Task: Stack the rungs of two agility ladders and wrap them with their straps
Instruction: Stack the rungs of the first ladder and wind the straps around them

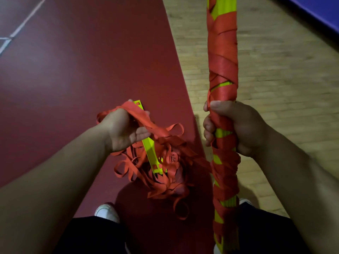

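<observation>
One bundle through right grip

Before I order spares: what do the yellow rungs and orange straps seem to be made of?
The yellow rungs: probably moulded plastic, smooth, slightly glossy; rigid straight edges with cut slots. The orange straps: apparently woven synthetic webbing, matte; ribbed weave shows on the wrapped bundle, and loose lengths curl limply.
</observation>
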Demonstrator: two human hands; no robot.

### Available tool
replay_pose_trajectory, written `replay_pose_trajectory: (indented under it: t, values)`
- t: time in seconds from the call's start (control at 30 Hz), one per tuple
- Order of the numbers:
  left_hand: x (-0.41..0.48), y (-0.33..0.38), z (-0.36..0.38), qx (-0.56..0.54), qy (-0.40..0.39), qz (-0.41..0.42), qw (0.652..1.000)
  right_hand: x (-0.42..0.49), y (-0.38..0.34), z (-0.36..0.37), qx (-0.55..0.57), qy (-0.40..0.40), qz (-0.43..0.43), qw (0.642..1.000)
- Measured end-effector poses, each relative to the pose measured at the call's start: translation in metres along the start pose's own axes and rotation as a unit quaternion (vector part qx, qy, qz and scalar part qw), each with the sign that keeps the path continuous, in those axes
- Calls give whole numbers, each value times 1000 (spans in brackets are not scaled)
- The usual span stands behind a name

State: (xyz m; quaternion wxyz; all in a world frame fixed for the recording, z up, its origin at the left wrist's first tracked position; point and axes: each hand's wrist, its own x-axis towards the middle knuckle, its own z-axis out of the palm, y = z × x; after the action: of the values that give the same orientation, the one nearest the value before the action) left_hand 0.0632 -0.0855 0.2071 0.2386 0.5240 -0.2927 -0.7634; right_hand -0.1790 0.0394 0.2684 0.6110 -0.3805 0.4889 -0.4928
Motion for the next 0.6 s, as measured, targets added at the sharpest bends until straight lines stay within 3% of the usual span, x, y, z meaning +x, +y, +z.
replay_pose_trajectory:
  t: [0.1, 0.17, 0.2, 0.27, 0.33, 0.4, 0.47, 0.5, 0.53, 0.6]
  values:
    - [0, 5, 16, -103, 55, 70, 991, 2, 3, 2, 1, 3, 2, 1000]
    - [-7, 18, 22, -27, 113, 215, 970, 1, 2, 4, -4, 6, -4, 1000]
    - [-13, 28, 24, 65, 144, 314, 936, 1, 2, 4, -3, 8, -13, 1000]
    - [-28, 50, 26, 202, 170, 509, 819, 1, 1, 7, 13, 5, -41, 999]
    - [-43, 66, 29, 259, 157, 604, 737, 2, -1, 10, 41, -8, -78, 996]
    - [-48, 72, 26, 295, 158, 656, 676, 4, -2, 13, 57, -10, -108, 992]
    - [-42, 70, 15, 318, 152, 669, 654, 4, -2, 12, 43, 1, -121, 992]
    - [-38, 64, 8, 351, 156, 637, 669, 4, 0, 10, 30, 8, -121, 992]
    - [-33, 56, 1, 411, 153, 570, 695, 3, 1, 9, 18, 16, -116, 993]
    - [-21, 32, -16, 575, 97, 349, 733, 2, 5, 9, 9, 29, -103, 994]
